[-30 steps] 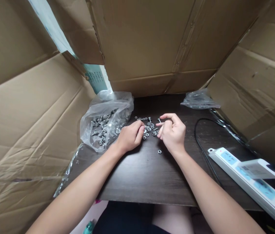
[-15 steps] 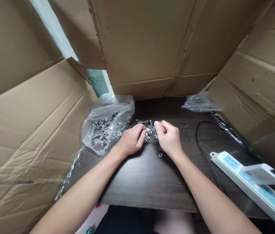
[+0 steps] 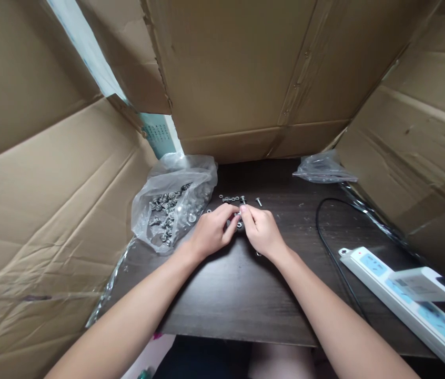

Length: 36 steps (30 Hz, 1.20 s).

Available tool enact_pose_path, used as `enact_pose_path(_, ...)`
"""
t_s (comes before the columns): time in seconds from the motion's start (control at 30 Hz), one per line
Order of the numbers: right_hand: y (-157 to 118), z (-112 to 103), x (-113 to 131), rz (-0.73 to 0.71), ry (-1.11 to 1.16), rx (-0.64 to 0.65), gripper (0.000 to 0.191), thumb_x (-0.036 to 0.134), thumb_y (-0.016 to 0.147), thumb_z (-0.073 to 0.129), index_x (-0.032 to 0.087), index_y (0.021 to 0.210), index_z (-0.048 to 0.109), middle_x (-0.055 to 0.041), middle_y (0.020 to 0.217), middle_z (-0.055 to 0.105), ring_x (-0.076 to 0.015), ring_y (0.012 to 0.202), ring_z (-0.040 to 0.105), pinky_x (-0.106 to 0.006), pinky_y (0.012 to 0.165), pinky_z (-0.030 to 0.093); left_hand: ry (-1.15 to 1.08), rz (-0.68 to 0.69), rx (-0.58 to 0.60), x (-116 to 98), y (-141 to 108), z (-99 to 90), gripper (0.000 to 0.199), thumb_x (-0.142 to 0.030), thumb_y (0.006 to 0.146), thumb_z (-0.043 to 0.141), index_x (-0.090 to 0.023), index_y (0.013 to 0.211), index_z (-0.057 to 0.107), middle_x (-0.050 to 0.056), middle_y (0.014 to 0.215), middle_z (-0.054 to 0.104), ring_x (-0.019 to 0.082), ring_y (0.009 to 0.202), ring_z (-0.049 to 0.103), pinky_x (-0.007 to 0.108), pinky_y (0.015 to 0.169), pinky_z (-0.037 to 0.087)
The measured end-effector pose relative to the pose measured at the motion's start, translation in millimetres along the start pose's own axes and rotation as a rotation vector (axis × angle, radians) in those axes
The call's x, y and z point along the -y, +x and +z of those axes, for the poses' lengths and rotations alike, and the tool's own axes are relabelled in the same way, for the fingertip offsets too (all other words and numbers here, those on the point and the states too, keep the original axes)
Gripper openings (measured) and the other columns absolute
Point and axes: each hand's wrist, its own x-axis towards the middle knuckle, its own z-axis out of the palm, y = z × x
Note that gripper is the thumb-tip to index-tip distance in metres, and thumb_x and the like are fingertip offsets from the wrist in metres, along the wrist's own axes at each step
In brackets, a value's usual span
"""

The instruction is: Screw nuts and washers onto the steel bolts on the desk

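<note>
My left hand (image 3: pixel 213 227) and my right hand (image 3: pixel 261 229) meet fingertip to fingertip over the middle of the dark table (image 3: pixel 226 295). Both are closed in a pinch, and what sits between the fingertips is too small and hidden to make out. Small metal nuts and bolts lie just beyond and under the fingers. A bolt (image 3: pixel 259 202) rests apart from them, behind my right hand. Left of my left hand stands an open clear plastic bag (image 3: pixel 143 210) holding many metal fasteners.
Cardboard walls (image 3: pixel 238 79) surround the table on the left, back and right. A flat plastic bag (image 3: pixel 321 167) lies at the back right. A black cable (image 3: pixel 320 231) curves beside a white power strip (image 3: pixel 388 300) at the right.
My right hand has moved left, so its fingertips now meet those of my left hand. The bolt behind my right hand has come into view.
</note>
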Motion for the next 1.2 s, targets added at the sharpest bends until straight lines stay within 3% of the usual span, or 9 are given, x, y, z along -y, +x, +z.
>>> enact_pose_path(0.13, -0.6, -3.5, 1.3, 0.077, -0.022, 0.015, 0.053, 0.047, 0.104, 0.038, 0.022, 0.058, 0.042, 0.0006, 0.048, 0.044, -0.0135, 0.047, 0.042, -0.03, 0.052, 0.025, 0.013, -0.003, 0.025, -0.8, -1.4, 0.9, 0.019, -0.027, 0.103, 0.046, -0.02, 0.107, 0.063, 0.006, 0.094, 0.07, 0.017, 0.08, 0.066, 0.028, 0.071, 0.051)
enact_pose_path(0.3, -2.2, -6.6, 2.3, 0.028, -0.101, 0.005, 0.038, 0.038, 0.104, 0.037, 0.022, 0.07, 0.045, -0.0014, 0.065, 0.058, -0.0154, 0.057, 0.05, -0.029, 0.058, 0.03, 0.004, -0.011, 0.004, -1.6, 0.2, -1.9, 0.018, -0.028, 0.101, 0.05, -0.02, 0.106, 0.065, 0.005, 0.095, 0.071, 0.016, 0.078, 0.066, 0.027, 0.068, 0.049)
enact_pose_path(0.53, -1.1, -3.0, 2.0, -0.004, 0.006, 0.003, 0.039, 0.036, 0.103, 0.036, 0.023, 0.068, 0.04, 0.0013, 0.058, 0.048, -0.0138, 0.052, 0.044, -0.029, 0.055, 0.03, 0.011, 0.012, 0.002, -0.5, 0.5, -2.9, 0.02, -0.029, 0.102, 0.048, -0.019, 0.105, 0.065, 0.005, 0.09, 0.069, 0.016, 0.075, 0.065, 0.027, 0.066, 0.048)
enact_pose_path(0.67, -1.4, -2.0, 0.3, 0.032, -0.006, -0.004, 0.043, 0.041, 0.104, 0.037, 0.022, 0.066, 0.046, 0.0006, 0.056, 0.049, -0.0141, 0.051, 0.046, -0.029, 0.055, 0.03, 0.031, 0.02, 0.015, 0.3, 0.4, -1.4, 0.021, -0.029, 0.102, 0.047, -0.019, 0.107, 0.065, 0.006, 0.091, 0.07, 0.017, 0.076, 0.065, 0.028, 0.067, 0.048)
enact_pose_path(0.8, -3.3, -2.1, 0.2, 0.018, -0.041, -0.032, 0.038, 0.037, 0.104, 0.037, 0.023, 0.069, 0.041, -0.0002, 0.064, 0.053, -0.0148, 0.057, 0.046, -0.029, 0.058, 0.031, 0.021, -0.009, 0.009, -0.3, 0.9, -1.0, 0.021, -0.029, 0.102, 0.047, -0.019, 0.106, 0.065, 0.006, 0.093, 0.07, 0.018, 0.079, 0.065, 0.028, 0.07, 0.05)
enact_pose_path(1.0, -1.7, -0.1, 1.3, -0.012, 0.024, -0.031, 0.036, 0.034, 0.102, 0.037, 0.023, 0.068, 0.036, 0.0021, 0.059, 0.045, -0.0135, 0.053, 0.041, -0.029, 0.056, 0.029, -0.041, -0.019, -0.009, -1.1, 0.8, 0.2, 0.019, -0.029, 0.102, 0.048, -0.019, 0.105, 0.064, 0.005, 0.09, 0.068, 0.017, 0.077, 0.063, 0.028, 0.07, 0.048)
enact_pose_path(1.2, -1.2, 0.0, 1.3, 0.022, 0.031, -0.002, 0.041, 0.039, 0.104, 0.038, 0.023, 0.067, 0.042, 0.0017, 0.058, 0.046, -0.0136, 0.053, 0.044, -0.028, 0.056, 0.03, -0.078, -0.012, 0.001, 1.3, 0.5, 0.6, 0.018, -0.028, 0.102, 0.048, -0.019, 0.106, 0.063, 0.005, 0.09, 0.068, 0.017, 0.077, 0.062, 0.028, 0.072, 0.048)
